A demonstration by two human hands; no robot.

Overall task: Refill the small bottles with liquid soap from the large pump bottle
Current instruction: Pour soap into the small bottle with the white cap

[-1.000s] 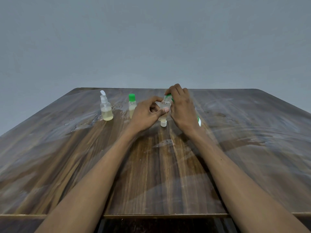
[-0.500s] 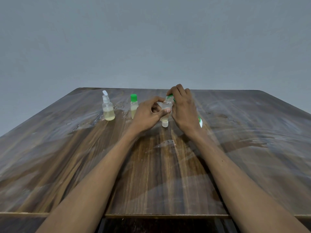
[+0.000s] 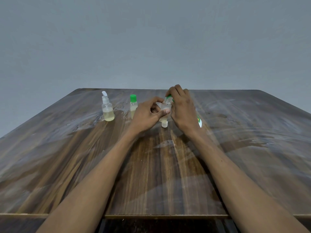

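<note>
Soap transfer at the far counter [image 3: 151,182].
We steady the small bottle [image 3: 165,109] in left hand [image 3: 148,115] fingers; right hand [image 3: 182,111] grips the green pump (mostly hidden) above its mouth.

Table [image 3: 151,174]: you see dark streaked wood grain, glossy, perhaps wet in patches left of the fingers.
Wall [image 3: 151,39]: plain grey-blue, beyond the fingers, past your table's far edge.

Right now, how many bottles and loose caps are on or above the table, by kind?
Small bottles: 3: spray-top bottle, green-capped bottle, clear bottle held in the left hand
Large pump bottles: 1: large pump bottle, mostly hidden behind the right hand
Loose caps: 1: white cap
Total: 5
</note>
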